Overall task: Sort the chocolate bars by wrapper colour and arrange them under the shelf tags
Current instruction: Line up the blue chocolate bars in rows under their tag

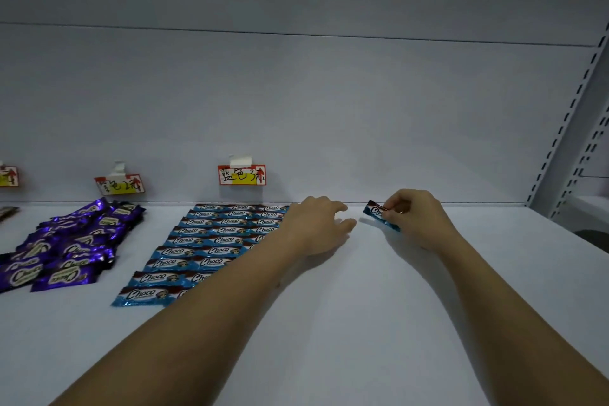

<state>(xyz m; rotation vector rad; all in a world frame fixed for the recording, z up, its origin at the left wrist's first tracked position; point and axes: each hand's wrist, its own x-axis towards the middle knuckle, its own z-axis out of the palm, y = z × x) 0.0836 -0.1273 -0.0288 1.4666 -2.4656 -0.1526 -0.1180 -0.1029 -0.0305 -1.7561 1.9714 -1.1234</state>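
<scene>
Several blue-wrapped Choco bars (pixel 197 252) lie in neat rows on the white shelf (pixel 362 323) under the blue tag (pixel 242 175). A loose heap of purple-wrapped bars (pixel 69 250) sits under the purple tag (pixel 120 185) to the left. My right hand (pixel 417 219) pinches one blue bar (pixel 379 215) by its right end, just above the shelf near the back wall. My left hand (pixel 318 226) rests at the right edge of the blue rows, fingers relaxed and spread toward the held bar, holding nothing.
A third tag (pixel 8 176) and a dark bar (pixel 8 212) show at the far left edge. A slotted metal upright (pixel 570 115) rises at the right. Bare shelf surface spreads in front of and right of the blue rows.
</scene>
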